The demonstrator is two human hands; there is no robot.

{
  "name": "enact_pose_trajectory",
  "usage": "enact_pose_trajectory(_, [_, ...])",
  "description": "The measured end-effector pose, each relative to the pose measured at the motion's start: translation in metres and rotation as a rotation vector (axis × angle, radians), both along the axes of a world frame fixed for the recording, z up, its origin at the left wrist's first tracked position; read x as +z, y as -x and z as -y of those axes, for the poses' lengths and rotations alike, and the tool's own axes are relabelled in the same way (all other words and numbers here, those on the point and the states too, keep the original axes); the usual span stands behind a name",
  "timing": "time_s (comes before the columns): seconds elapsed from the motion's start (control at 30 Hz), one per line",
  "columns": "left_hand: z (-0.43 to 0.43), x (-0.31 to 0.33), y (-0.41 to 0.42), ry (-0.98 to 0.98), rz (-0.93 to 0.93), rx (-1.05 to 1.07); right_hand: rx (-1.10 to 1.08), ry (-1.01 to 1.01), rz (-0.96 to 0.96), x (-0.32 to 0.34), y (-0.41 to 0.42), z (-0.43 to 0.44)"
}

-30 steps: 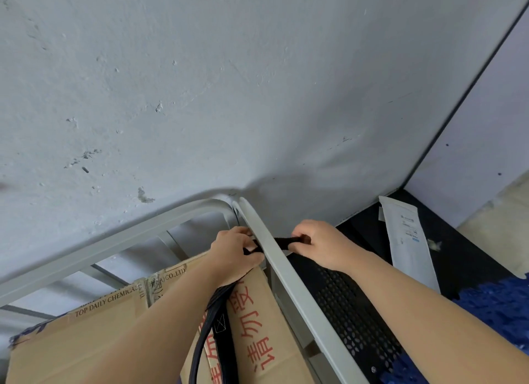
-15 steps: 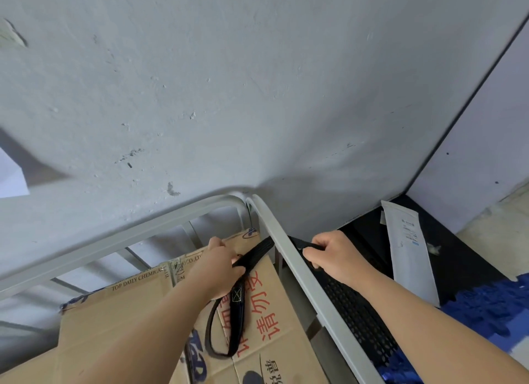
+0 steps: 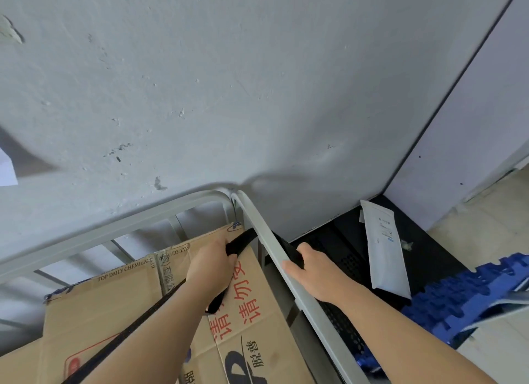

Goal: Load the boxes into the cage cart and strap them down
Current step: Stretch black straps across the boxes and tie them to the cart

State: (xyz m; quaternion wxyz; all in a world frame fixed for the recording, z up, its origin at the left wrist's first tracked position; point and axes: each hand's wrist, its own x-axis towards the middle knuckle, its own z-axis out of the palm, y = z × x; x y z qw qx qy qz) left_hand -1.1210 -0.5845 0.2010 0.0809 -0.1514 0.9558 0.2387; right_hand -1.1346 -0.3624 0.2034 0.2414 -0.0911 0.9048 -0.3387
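A brown cardboard box [image 3: 114,303] with red and blue print fills the grey metal cage cart [image 3: 120,226]. A black strap [image 3: 242,240] runs from the box top under the cart's right top rail [image 3: 274,252]. My left hand [image 3: 211,266] is inside the cart, closed around the strap over the box. My right hand [image 3: 312,272] is outside the rail, gripping the strap's other part where it comes past the rail. A further length of strap [image 3: 128,329] trails down to the lower left beside my left forearm.
The cart stands in a corner against a rough grey wall [image 3: 257,83]. To the right, a black perforated metal unit [image 3: 343,263] carries a white paper package [image 3: 383,246]. A blue plastic pallet [image 3: 463,295] lies on the tiled floor [image 3: 486,223].
Both hands have drawn the strap down along the rail towards me. The left hand now pulls it tighter across the box, and the loose loop on the box has mostly gone.
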Motion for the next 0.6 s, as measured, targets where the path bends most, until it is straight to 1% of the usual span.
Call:
enact_pose_trajectory(0.07, [-0.008,-0.004,-0.013,0.088,-0.137,-0.042,-0.008,-0.034,0.032,0.002,-0.006,0.001])
enact_pose_trajectory(0.1, [-0.014,-0.004,-0.019,0.126,-0.225,-0.098,-0.026,-0.024,0.047,0.001,-0.01,0.002])
enact_pose_trajectory(0.13, [-0.022,-0.003,-0.024,0.126,-0.259,-0.178,-0.057,0.004,0.064,0.0,-0.013,0.004])
enact_pose_trajectory(0.17, [-0.031,-0.003,-0.028,0.094,-0.229,-0.25,-0.096,0.032,0.083,-0.001,-0.015,0.006])
enact_pose_trajectory(0.2, [-0.04,-0.006,-0.032,0.051,-0.157,-0.296,-0.13,0.049,0.098,-0.002,-0.017,0.008])
enact_pose_trajectory(0.27, [-0.052,-0.016,-0.036,-0.021,0.006,-0.297,-0.167,0.07,0.138,-0.002,-0.018,0.009])
enact_pose_trajectory(0.33, [-0.056,-0.026,-0.036,-0.043,0.066,-0.283,-0.207,0.137,0.217,-0.003,-0.017,0.007])
enact_pose_trajectory(0.4, [-0.058,-0.034,-0.037,-0.003,0.075,-0.312,-0.242,0.201,0.28,-0.005,-0.017,0.004])
enact_pose_trajectory(0.47, [-0.06,-0.04,-0.038,0.026,0.039,-0.311,-0.25,0.212,0.303,-0.009,-0.016,0.002])
enact_pose_trajectory(0.6, [-0.068,-0.05,-0.038,0.003,-0.055,-0.175,-0.212,0.207,0.312,-0.013,-0.01,0.001])
